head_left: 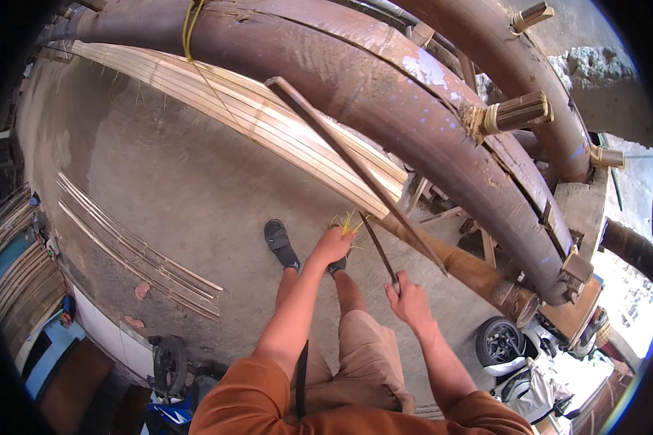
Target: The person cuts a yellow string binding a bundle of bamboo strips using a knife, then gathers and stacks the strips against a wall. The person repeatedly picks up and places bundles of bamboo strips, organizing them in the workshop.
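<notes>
My left hand (331, 245) is closed around a tuft of thin yellow strands (346, 226), whose loose ends stick out past the fingers. A long, narrow dark blade (377, 246), probably a knife, rises from my right hand (411, 301), which is wrapped around its lower end; its handle is hidden in the grip. The blade's tip is close to the strands and to the end of a bundle of pale bamboo strips (297, 156). A brown stick (355, 167) slants across in front of that bundle.
Large brown bamboo poles (355, 87) curve overhead, with wooden pegs (515, 114) jutting out. Below them lies a lighter bamboo pole (457, 254). Thin bamboo rods (138, 250) lie on the concrete floor at left. A motorbike wheel (499, 341) stands at lower right.
</notes>
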Motion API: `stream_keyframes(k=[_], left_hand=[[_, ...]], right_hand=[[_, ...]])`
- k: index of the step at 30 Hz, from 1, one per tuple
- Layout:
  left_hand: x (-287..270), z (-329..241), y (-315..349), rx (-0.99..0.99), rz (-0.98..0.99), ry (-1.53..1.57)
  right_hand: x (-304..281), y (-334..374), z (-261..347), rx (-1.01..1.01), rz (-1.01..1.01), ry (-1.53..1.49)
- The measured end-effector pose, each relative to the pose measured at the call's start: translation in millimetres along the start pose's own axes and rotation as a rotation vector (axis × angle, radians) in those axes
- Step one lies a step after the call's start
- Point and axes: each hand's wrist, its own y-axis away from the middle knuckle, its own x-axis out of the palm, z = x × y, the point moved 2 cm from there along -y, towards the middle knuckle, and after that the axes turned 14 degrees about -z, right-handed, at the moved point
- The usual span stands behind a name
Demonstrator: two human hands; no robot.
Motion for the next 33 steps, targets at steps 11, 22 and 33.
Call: stream_keyframes(k=[11,22,33], left_hand=[[-29,-25,56,0.136,-0.2,0.03],[-172,157,191,-0.554,-0.591,0.454],[-215,294,477,-1.093,-0.767,0.404]], right_hand=[[96,-67,14,-0.118,0.176,0.344],[116,-16,-31,0.214,0.396,-0.126],[7,58,93,-0.129,0.132,-0.062]])
